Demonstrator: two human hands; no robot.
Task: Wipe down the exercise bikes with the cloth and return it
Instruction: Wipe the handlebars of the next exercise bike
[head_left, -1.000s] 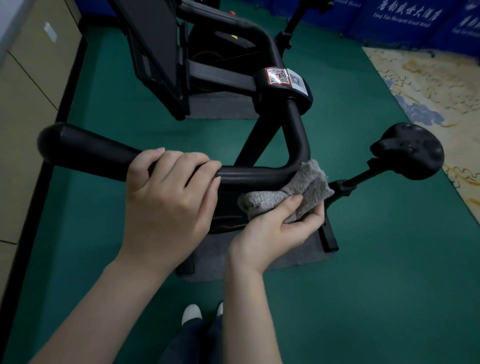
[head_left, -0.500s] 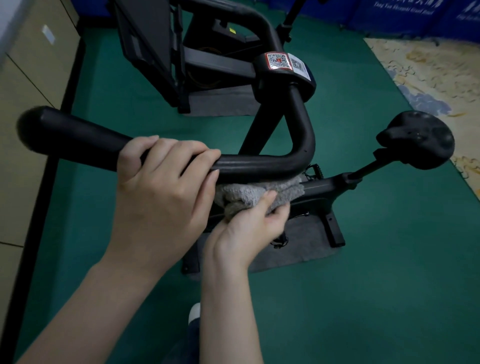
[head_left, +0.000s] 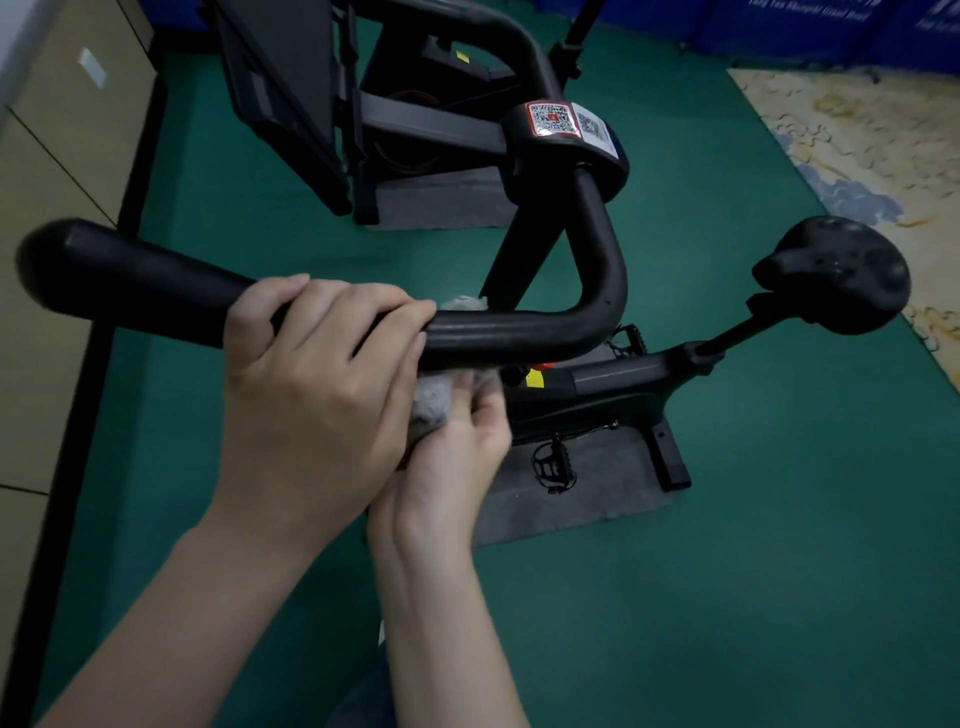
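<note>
Bike: we stand over the exercise bike (head_left: 613, 379), its saddle (head_left: 836, 275) well beyond our right fingers.
Handlebar: the handlebar (head_left: 519, 332) runs left to right under our left fingers, then bends away past them.
Left hand: our left hand (head_left: 311, 384) has its fingers curled over the bar, gripping it.
Right hand: our right hand (head_left: 457, 447) sits just below the bar; its blurred fingers clutch the cloth.
Cloth: the cloth (head_left: 434, 400) is bunched against the bar's underside, touching our left fingers.
Next: we judge the wipe follows the bar rightward toward the bend; the right hand is nearer.
</note>
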